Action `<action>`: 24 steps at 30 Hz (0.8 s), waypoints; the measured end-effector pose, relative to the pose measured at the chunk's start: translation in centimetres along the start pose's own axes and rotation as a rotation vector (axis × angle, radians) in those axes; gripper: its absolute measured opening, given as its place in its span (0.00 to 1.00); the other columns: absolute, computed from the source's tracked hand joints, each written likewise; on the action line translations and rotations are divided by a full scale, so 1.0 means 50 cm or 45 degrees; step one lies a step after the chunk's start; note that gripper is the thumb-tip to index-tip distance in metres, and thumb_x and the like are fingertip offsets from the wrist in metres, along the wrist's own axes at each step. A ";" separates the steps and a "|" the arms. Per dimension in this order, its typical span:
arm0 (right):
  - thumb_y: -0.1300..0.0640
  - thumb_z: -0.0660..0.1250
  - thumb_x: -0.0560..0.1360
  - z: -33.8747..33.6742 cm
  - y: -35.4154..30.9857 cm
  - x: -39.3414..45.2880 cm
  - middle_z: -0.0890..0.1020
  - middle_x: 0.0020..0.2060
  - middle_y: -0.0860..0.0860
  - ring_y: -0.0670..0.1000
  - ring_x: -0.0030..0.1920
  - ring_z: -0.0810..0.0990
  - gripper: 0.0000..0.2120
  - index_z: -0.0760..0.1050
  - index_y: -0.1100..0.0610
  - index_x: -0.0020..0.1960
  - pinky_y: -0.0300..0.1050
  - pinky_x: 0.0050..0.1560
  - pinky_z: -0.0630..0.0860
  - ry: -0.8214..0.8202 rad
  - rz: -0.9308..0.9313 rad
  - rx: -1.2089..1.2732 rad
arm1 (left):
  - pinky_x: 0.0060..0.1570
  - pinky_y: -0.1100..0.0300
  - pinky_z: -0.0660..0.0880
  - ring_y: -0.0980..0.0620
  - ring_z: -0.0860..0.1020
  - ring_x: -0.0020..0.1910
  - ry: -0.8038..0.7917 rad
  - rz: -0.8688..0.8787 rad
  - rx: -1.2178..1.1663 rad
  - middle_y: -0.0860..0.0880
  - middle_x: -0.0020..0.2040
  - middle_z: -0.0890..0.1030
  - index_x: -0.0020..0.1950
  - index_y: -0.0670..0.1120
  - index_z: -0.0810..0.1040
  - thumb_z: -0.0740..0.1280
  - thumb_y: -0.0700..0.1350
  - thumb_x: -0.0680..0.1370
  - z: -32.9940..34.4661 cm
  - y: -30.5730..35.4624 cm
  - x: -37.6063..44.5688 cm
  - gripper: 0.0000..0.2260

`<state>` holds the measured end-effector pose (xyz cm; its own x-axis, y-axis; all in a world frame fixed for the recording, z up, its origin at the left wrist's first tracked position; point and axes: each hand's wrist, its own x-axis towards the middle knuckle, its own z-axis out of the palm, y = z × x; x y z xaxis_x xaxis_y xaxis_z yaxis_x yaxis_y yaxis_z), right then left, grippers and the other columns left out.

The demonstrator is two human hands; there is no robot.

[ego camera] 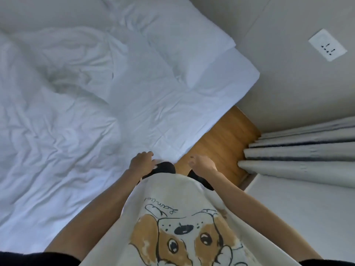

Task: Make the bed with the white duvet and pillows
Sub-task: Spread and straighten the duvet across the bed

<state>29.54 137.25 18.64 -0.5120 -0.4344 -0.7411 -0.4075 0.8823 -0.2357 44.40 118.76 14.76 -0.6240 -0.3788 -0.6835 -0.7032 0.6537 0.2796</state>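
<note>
Bedside view. The white duvet (63, 116) lies rumpled across the bed, one pillow (172, 29) at the head by the wall. The left hand (142, 162) rests half-curled on the sheet's near edge (169, 148), holding nothing; the right hand (201, 163) hangs loosely curled and empty over the wooden floor (222, 139). Recommended technique (a judgement): grasp the duvet's edge with both hands spread wide, then pull evenly toward the pillow.

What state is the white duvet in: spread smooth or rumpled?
Rumpled. The duvet is bunched in creased folds over the bed's left part, leaving the sheet bare beside the pillow. Neither hand grips it.
</note>
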 end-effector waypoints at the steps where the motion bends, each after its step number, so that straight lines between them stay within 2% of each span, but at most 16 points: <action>1: 0.53 0.56 0.80 -0.027 -0.012 0.021 0.77 0.62 0.54 0.55 0.58 0.76 0.19 0.69 0.54 0.69 0.48 0.54 0.75 -0.019 -0.020 -0.031 | 0.56 0.52 0.72 0.43 0.73 0.61 0.002 -0.035 -0.045 0.43 0.63 0.76 0.70 0.45 0.70 0.58 0.48 0.81 -0.016 0.002 0.007 0.18; 7: 0.51 0.56 0.81 -0.127 -0.076 0.136 0.75 0.64 0.53 0.53 0.64 0.73 0.19 0.68 0.53 0.70 0.48 0.59 0.72 -0.091 -0.267 -0.279 | 0.58 0.52 0.71 0.44 0.72 0.62 0.047 -0.240 -0.245 0.43 0.62 0.76 0.69 0.45 0.69 0.56 0.49 0.82 -0.052 -0.001 0.050 0.17; 14: 0.52 0.55 0.81 -0.141 -0.121 0.333 0.73 0.66 0.53 0.53 0.66 0.70 0.18 0.68 0.56 0.69 0.48 0.62 0.69 -0.290 -0.548 -0.495 | 0.62 0.55 0.69 0.48 0.70 0.65 0.144 -0.535 -0.365 0.47 0.65 0.74 0.71 0.48 0.67 0.57 0.50 0.82 -0.022 0.001 0.134 0.18; 17: 0.53 0.55 0.81 -0.131 -0.139 0.444 0.70 0.68 0.52 0.52 0.68 0.68 0.19 0.67 0.57 0.71 0.46 0.64 0.69 -0.290 -0.692 -0.585 | 0.61 0.54 0.70 0.47 0.71 0.65 0.211 -0.643 -0.373 0.47 0.65 0.74 0.70 0.46 0.70 0.59 0.49 0.81 -0.004 -0.015 0.200 0.18; 21: 0.53 0.58 0.81 -0.106 -0.185 0.605 0.67 0.71 0.54 0.55 0.70 0.65 0.21 0.65 0.57 0.72 0.49 0.64 0.70 -0.226 -0.911 -0.771 | 0.49 0.50 0.78 0.40 0.80 0.55 0.396 -0.559 -0.322 0.41 0.54 0.80 0.55 0.40 0.81 0.75 0.40 0.68 0.001 -0.064 0.324 0.17; 24: 0.54 0.69 0.75 -0.069 -0.256 0.730 0.73 0.67 0.59 0.60 0.65 0.73 0.25 0.70 0.59 0.70 0.54 0.60 0.76 -0.027 -1.092 -0.757 | 0.55 0.48 0.76 0.39 0.77 0.60 0.575 -0.487 -0.229 0.38 0.59 0.78 0.59 0.40 0.80 0.76 0.38 0.66 -0.029 -0.134 0.419 0.21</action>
<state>13.43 109.47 -3.23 0.1361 -0.8647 -0.4834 -0.9377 0.0451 -0.3446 35.57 105.49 -0.45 -0.3713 -0.8301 -0.4159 -0.9275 0.3110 0.2074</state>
